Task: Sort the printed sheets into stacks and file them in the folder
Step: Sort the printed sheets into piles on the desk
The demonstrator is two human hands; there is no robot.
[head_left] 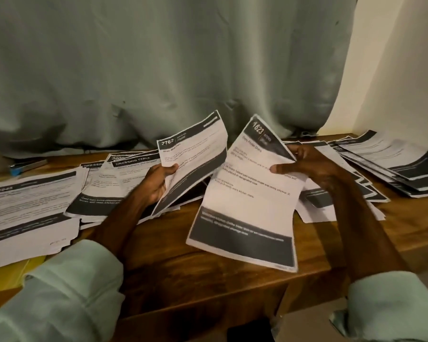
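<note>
Left hand (156, 182), right hand (307, 166), gripping sheets (245, 206) (printed)

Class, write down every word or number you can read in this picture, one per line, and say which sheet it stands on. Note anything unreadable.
"2762": header of the left sheet, gripped by the left hand.
"1623": header of the right sheet, gripped by the right hand.
"DRESSING TABLE": header of a lying sheet behind the left hand.
Smaller print on every sheet: too blurred to read.
</note>
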